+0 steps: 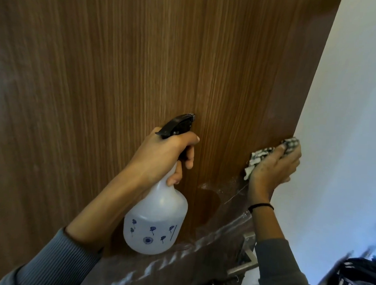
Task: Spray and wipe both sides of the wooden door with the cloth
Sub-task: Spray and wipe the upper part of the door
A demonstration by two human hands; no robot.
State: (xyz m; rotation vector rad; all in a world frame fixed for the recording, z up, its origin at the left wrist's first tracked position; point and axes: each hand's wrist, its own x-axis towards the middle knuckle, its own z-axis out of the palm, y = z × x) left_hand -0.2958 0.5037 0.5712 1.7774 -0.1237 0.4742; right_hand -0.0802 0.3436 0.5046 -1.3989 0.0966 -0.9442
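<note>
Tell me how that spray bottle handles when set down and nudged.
The spray bottle looks like translucent plastic, so probably light and not fragile. Its wide base under a narrow neck suggests it stands steadily, though lying down it would likely roll. The left hand holds it by the neck, so one hand seems enough.

1. Left sleeve (57, 263), low before the wooden door (143, 55): grey-blue knit, finely ribbed, ending short of the wrist.
2. Right sleeve (278, 267), by the door's open edge: plain grey, ending mid-forearm.
3. A thin black band (261, 206) rings the right wrist, against the door's edge.
4. Left hand (161, 156) and right hand (271, 166) are bare.
</note>
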